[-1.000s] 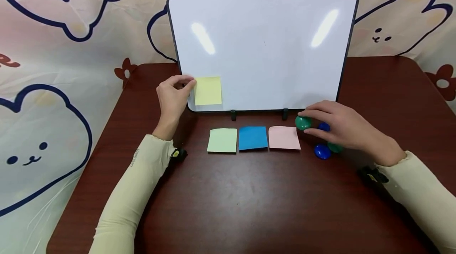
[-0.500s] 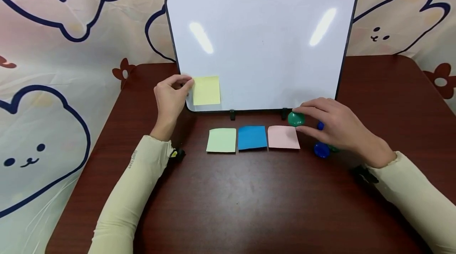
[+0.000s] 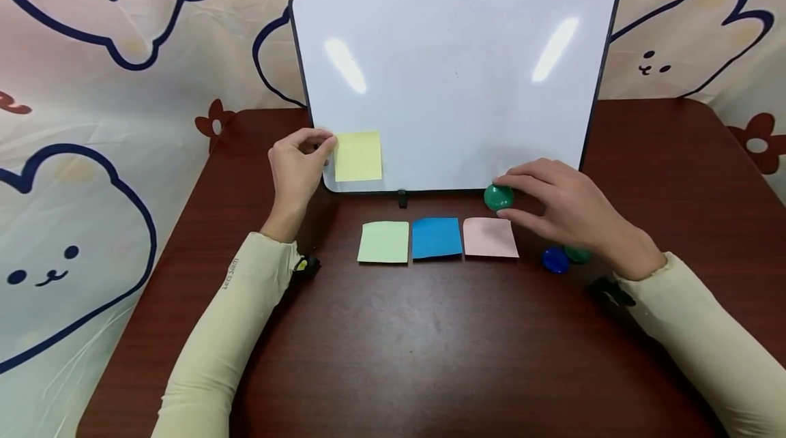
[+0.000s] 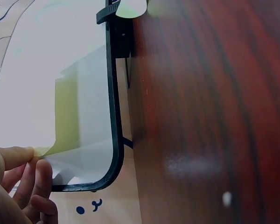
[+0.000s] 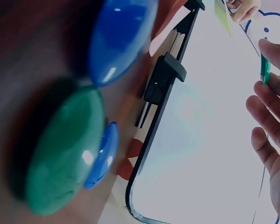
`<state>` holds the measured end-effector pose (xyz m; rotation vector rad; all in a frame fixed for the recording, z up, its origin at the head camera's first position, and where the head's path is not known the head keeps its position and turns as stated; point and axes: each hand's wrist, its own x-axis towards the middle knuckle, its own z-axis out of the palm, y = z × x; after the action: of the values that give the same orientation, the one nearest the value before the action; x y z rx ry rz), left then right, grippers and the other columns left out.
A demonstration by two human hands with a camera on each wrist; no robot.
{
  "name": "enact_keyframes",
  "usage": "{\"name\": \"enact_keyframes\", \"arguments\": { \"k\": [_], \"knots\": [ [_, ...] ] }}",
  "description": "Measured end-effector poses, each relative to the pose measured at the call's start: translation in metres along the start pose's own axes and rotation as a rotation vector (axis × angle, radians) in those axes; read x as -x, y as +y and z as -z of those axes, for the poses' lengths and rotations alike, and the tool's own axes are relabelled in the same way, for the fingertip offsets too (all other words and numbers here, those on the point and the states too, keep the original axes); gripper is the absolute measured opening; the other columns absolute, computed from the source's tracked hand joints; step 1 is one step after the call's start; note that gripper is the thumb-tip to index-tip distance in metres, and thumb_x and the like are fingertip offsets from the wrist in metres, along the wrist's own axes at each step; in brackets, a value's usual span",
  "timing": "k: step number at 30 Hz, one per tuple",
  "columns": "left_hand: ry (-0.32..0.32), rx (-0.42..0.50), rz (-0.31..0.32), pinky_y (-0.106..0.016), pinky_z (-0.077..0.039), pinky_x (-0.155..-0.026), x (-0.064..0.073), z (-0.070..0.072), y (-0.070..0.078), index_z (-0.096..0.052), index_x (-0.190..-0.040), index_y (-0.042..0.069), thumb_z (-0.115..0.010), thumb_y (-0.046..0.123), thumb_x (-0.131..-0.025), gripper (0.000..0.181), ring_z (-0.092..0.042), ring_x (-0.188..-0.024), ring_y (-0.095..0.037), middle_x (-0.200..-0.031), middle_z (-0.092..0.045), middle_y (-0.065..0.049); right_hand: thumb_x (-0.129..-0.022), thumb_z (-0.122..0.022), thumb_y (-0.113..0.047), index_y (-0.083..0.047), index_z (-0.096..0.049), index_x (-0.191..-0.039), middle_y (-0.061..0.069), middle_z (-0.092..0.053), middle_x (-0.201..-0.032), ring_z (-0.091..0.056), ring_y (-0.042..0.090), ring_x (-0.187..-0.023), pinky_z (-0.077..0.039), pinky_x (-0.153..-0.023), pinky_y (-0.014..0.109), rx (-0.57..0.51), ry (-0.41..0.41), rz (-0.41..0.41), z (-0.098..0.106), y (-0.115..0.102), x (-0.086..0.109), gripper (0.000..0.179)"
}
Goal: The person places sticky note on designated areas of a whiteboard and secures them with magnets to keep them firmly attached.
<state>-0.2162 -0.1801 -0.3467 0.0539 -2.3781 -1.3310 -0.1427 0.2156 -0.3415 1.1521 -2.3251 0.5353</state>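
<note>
My left hand (image 3: 296, 168) pinches the left edge of a yellow sticky note (image 3: 359, 157) at the lower left of the whiteboard (image 3: 454, 76). In the left wrist view, thumb and forefinger grip the note's corner (image 4: 43, 150). My right hand (image 3: 568, 209) holds a round green magnet (image 3: 498, 198) between thumb and fingers, near the board's lower right edge. That magnet (image 5: 265, 70) shows edge-on in the right wrist view. Behind the right hand, a blue magnet (image 3: 555, 260) and a second green magnet (image 3: 577, 255) lie on the table; another blue magnet (image 5: 103, 156) appears in the right wrist view.
A pale green sticky note (image 3: 383, 242), a blue sticky note (image 3: 437, 238) and a pink sticky note (image 3: 490, 237) lie in a row before the board. Small black feet (image 3: 402, 199) support the board on the dark wooden table (image 3: 417, 349). A patterned cloth (image 3: 74, 220) hangs behind.
My right hand has carried the green magnet left and slightly up, away from the other magnets towards the board's lower edge. The left hand and yellow note have stayed in place.
</note>
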Motion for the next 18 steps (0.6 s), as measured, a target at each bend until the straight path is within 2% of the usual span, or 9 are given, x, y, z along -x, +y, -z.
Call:
{"name": "enact_keyframes", "arguments": {
  "k": [5, 12, 15, 18],
  "knots": [
    [-0.007, 0.006, 0.013, -0.02, -0.05, -0.062, 0.0, 0.001, 0.0, -0.078, -0.102, 0.012, -0.074, 0.028, -0.09, 0.02, -0.058, -0.075, -0.014, -0.093, -0.073, -0.008, -0.095, -0.052, -0.061, -0.01, -0.071, -0.121, 0.007, -0.069, -0.112, -0.063, 0.022, -0.097, -0.053, -0.08, 0.039, -0.012, 0.007, -0.006, -0.001, -0.002, -0.007, 0.06],
    [0.002, 0.035, -0.013, -0.019, -0.052, -0.062, 0.001, 0.0, 0.001, -0.077, -0.1, 0.011, -0.074, 0.026, -0.09, 0.019, -0.058, -0.074, -0.014, -0.092, -0.073, -0.009, -0.096, -0.052, -0.06, -0.009, -0.07, -0.12, 0.007, -0.069, -0.112, -0.062, 0.021, -0.097, -0.053, -0.079, 0.038, -0.036, -0.001, 0.01, -0.003, -0.006, -0.018, 0.059],
    [0.004, 0.038, -0.021, -0.019, -0.052, -0.062, 0.001, -0.001, 0.0, -0.077, -0.1, 0.01, -0.075, 0.025, -0.09, 0.018, -0.058, -0.073, -0.014, -0.092, -0.073, -0.009, -0.092, -0.066, -0.051, -0.009, -0.07, -0.122, 0.007, -0.068, -0.114, -0.062, 0.021, -0.097, -0.053, -0.078, 0.038, -0.049, -0.009, 0.015, -0.004, -0.008, -0.021, 0.052],
    [0.006, 0.037, -0.02, -0.018, -0.051, -0.062, 0.001, -0.001, 0.0, -0.078, -0.099, 0.01, -0.075, 0.024, -0.09, 0.017, -0.058, -0.073, -0.014, -0.092, -0.073, -0.009, -0.082, -0.082, -0.034, -0.009, -0.069, -0.123, 0.007, -0.068, -0.115, -0.062, 0.021, -0.098, -0.053, -0.079, 0.039, -0.061, -0.013, 0.022, -0.005, -0.01, -0.024, 0.049]
  ]
}}
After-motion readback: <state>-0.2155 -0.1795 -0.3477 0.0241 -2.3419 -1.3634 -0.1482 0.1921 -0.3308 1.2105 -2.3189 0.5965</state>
